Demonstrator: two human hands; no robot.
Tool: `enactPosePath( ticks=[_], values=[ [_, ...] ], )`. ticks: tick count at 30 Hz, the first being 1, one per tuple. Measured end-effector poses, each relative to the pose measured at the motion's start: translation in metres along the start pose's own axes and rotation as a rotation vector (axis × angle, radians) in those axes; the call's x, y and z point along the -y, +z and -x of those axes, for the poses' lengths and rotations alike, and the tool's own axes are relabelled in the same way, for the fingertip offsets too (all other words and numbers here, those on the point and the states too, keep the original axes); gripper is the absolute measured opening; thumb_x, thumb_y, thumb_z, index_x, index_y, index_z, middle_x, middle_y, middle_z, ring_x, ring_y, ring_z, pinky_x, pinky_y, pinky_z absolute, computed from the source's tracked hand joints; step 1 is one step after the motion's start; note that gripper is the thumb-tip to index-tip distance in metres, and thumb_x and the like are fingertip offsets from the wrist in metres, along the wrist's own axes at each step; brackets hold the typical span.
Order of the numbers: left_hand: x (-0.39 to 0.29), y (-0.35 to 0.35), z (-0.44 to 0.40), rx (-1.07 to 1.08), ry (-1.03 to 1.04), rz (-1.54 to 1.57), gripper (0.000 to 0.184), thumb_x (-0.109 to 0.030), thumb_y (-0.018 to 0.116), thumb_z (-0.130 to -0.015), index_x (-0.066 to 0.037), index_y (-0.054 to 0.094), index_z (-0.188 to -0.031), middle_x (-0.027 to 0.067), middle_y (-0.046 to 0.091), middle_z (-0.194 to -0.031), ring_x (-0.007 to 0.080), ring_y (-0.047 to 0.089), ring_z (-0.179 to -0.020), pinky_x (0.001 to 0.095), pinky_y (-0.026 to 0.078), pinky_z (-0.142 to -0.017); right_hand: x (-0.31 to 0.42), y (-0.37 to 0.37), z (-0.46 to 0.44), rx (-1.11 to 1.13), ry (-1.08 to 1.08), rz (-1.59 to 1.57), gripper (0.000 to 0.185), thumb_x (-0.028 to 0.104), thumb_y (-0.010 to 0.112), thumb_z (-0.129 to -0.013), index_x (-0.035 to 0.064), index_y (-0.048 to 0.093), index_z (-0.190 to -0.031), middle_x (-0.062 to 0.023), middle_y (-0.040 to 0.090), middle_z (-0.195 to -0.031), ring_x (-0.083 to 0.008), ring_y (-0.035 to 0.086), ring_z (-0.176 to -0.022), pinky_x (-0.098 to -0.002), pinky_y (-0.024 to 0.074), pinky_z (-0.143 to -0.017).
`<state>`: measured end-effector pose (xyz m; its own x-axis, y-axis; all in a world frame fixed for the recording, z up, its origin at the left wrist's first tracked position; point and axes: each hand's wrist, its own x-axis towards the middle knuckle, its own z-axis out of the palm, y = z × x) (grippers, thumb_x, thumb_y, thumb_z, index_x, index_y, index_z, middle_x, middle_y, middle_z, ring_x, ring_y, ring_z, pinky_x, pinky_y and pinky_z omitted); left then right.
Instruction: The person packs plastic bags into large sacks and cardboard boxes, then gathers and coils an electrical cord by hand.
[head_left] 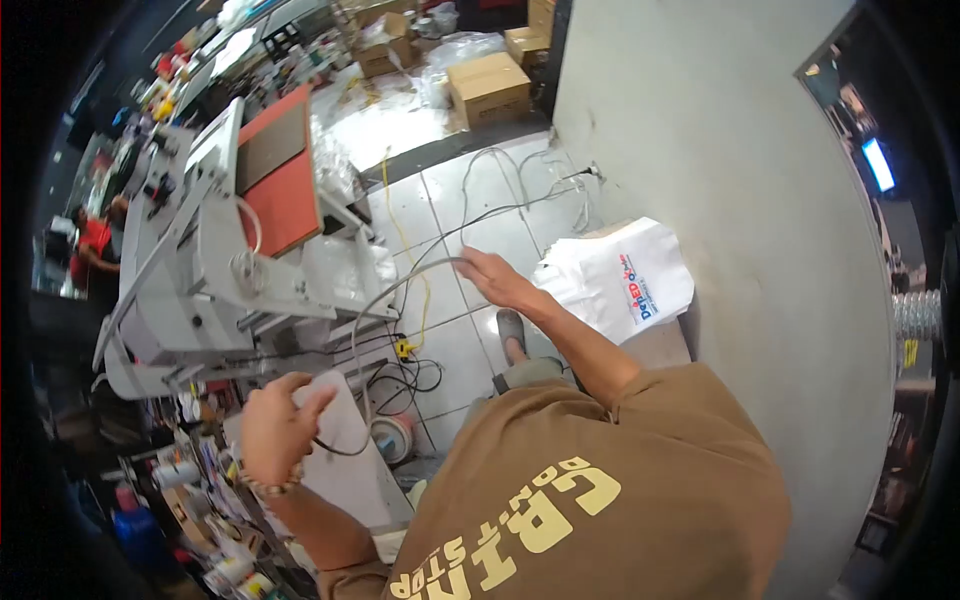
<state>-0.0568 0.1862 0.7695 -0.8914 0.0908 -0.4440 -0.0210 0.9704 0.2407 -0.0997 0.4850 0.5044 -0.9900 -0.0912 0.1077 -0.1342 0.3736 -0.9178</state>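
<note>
A grey cable (pixel 362 330) hangs in a wide loop between my two hands. My right hand (pixel 497 280) is closed around its upper end, over the tiled floor. Lower down at the left, my left hand (pixel 283 425) has curled fingers, and the darker end of the cable runs into it; the exact grip is partly hidden. Just beyond the left hand is a pale flat board (pixel 345 440). A large grey machine (pixel 190 270) with a red and brown flat panel (pixel 280 205) stands ahead on the left.
Black and yellow cords lie on the white tiles (pixel 440 360), around a yellow outlet (pixel 404 348). A bucket (pixel 392 436) stands below the board. White printed bags (pixel 620 280) are stacked by the grey wall (pixel 740 200). Cardboard boxes (pixel 488 88) sit beyond a dark threshold. Someone in red (pixel 95 240) is far left.
</note>
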Motion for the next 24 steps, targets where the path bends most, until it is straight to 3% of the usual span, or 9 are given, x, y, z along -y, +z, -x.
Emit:
enactPosePath(
  ticks=[1, 5, 7, 10, 11, 15, 20, 22, 24],
  values=[
    [-0.007, 0.021, -0.017, -0.205, 0.115, -0.098, 0.041, -0.039, 0.07, -0.08, -0.001, 0.068, -0.095, 0.0179, 0.061, -0.059, 0.0307, 0.066, -0.063, 0.0394, 0.05, -0.059, 0.033, -0.014, -0.011, 0.013, -0.07, 0.032, 0.027, 0.03, 0.051, -0.093, 0.0027, 0.053, -0.092, -0.0186, 0.058, -0.077, -0.0362, 0.058, -0.076, -0.042, 0.0451, -0.066],
    [-0.089, 0.027, -0.047, -0.258, 0.16, -0.138, 0.05, -0.041, 0.072, -0.078, -0.001, 0.063, -0.107, 0.018, 0.065, -0.075, 0.0364, 0.064, -0.072, 0.0431, 0.05, -0.067, 0.144, -0.066, -0.036, 0.043, -0.351, 0.082, 0.02, 0.023, 0.058, -0.085, 0.0034, 0.053, -0.087, -0.0186, 0.058, -0.078, -0.0395, 0.057, -0.078, -0.0463, 0.0439, -0.066],
    [-0.122, 0.024, -0.067, -0.823, 0.638, -0.197, 0.058, -0.036, 0.073, -0.078, 0.0, 0.052, -0.119, 0.0185, 0.064, -0.098, 0.0348, 0.063, -0.076, 0.0461, 0.049, -0.071, 0.167, -0.085, -0.049, 0.044, -0.408, 0.097, 0.018, 0.02, 0.058, -0.084, 0.0033, 0.054, -0.086, -0.0179, 0.059, -0.078, -0.0392, 0.058, -0.078, -0.0462, 0.0442, -0.066],
    [-0.133, 0.028, -0.13, -0.44, 0.911, 0.354, 0.062, -0.026, 0.068, -0.085, -0.001, 0.038, -0.133, 0.0126, 0.057, -0.111, 0.0237, 0.061, -0.075, 0.0362, 0.049, -0.07, 0.173, -0.11, -0.069, -0.024, -0.576, 0.019, 0.015, 0.013, 0.06, -0.082, 0.0015, 0.053, -0.088, -0.0167, 0.057, -0.078, -0.0355, 0.058, -0.074, -0.0393, 0.0458, -0.064],
    [-0.149, 0.032, -0.127, 0.003, 0.65, 1.117, 0.038, -0.014, 0.066, -0.085, 0.001, 0.052, -0.117, 0.0029, 0.058, -0.087, 0.0105, 0.053, -0.065, 0.0254, 0.042, -0.057, 0.17, -0.123, -0.076, 0.011, -0.543, -0.007, 0.015, 0.011, 0.06, -0.08, 0.0008, 0.053, -0.088, -0.0159, 0.057, -0.078, -0.0336, 0.059, -0.073, -0.0383, 0.0465, -0.065],
    [-0.16, -0.01, -0.141, -0.222, 0.56, 0.869, 0.012, -0.009, 0.062, -0.088, 0.001, 0.064, -0.083, -0.0064, 0.043, -0.059, 0.0015, 0.032, -0.053, 0.0204, 0.021, -0.048, 0.112, -0.163, -0.107, 0.028, -0.468, 0.051, 0.018, 0.012, 0.063, -0.078, 0.001, 0.054, -0.09, -0.0118, 0.059, -0.078, -0.0253, 0.061, -0.072, -0.0341, 0.0495, -0.067],
    [-0.18, -0.056, -0.138, -0.366, 0.691, 0.902, 0.014, -0.011, 0.061, -0.089, 0.003, 0.064, -0.088, -0.0055, 0.044, -0.061, 0.0017, 0.033, -0.052, 0.0201, 0.022, -0.047, 0.041, -0.143, -0.115, -0.175, -0.361, -0.101, 0.025, 0.025, 0.067, -0.081, 0.0032, 0.059, -0.09, -0.009, 0.06, -0.075, -0.0236, 0.061, -0.072, -0.0323, 0.0485, -0.067],
    [-0.182, -0.062, -0.145, -0.395, 0.724, 0.866, 0.015, -0.011, 0.06, -0.09, 0.003, 0.064, -0.089, -0.0052, 0.044, -0.061, 0.0017, 0.033, -0.052, 0.0201, 0.022, -0.047, 0.022, -0.136, -0.12, 0.053, -0.042, -0.377, 0.035, 0.038, 0.067, -0.083, 0.0041, 0.062, -0.091, -0.0077, 0.059, -0.076, -0.0225, 0.06, -0.071, -0.0292, 0.0473, -0.065],
    [-0.179, -0.062, -0.158, -0.254, 0.833, 1.071, 0.016, -0.011, 0.057, -0.093, 0.003, 0.061, -0.094, -0.0046, 0.044, -0.061, 0.0021, 0.032, -0.051, 0.0204, 0.023, -0.046, 0.008, -0.119, -0.127, 0.052, -0.094, -0.523, 0.04, 0.044, 0.067, -0.081, 0.0045, 0.065, -0.09, -0.0063, 0.058, -0.074, -0.0207, 0.055, -0.073, -0.0301, 0.0452, -0.069]
  ],
)
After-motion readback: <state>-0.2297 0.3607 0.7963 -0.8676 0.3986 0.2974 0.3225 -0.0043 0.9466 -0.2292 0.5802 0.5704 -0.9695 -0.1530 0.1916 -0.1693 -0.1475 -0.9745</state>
